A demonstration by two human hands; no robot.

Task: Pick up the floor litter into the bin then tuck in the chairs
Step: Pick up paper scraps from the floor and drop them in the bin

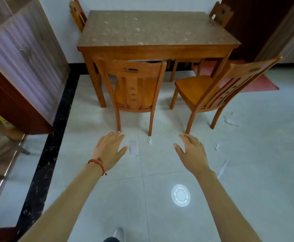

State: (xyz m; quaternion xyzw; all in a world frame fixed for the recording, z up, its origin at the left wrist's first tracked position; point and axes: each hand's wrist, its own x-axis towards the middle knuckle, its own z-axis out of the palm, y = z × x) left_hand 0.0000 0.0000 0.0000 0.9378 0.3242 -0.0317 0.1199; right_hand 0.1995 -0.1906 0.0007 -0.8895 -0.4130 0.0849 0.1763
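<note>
Two wooden chairs stand pulled out from the wooden table [153, 49]: the near chair [134, 88] faces it squarely, the right chair [212, 89] is turned at an angle. White paper litter lies on the pale tiles: a flat scrap [134, 148] just right of my left hand, a small crumpled bit [149, 141] by the near chair's leg, a small piece [216, 147], a long strip [222, 169] and torn bits [230, 120] at the right. My left hand [108, 151] and my right hand [190, 152] reach forward, fingers spread, holding nothing. No bin is in view.
Two more chairs [77, 13] [221, 13] sit at the table's far corners against the white wall. A red mat [257, 82] lies behind the right chair. A dark tile border [55, 137] and a cabinet [20, 75] line the left. A ceiling lamp's reflection [180, 195] shines on the floor.
</note>
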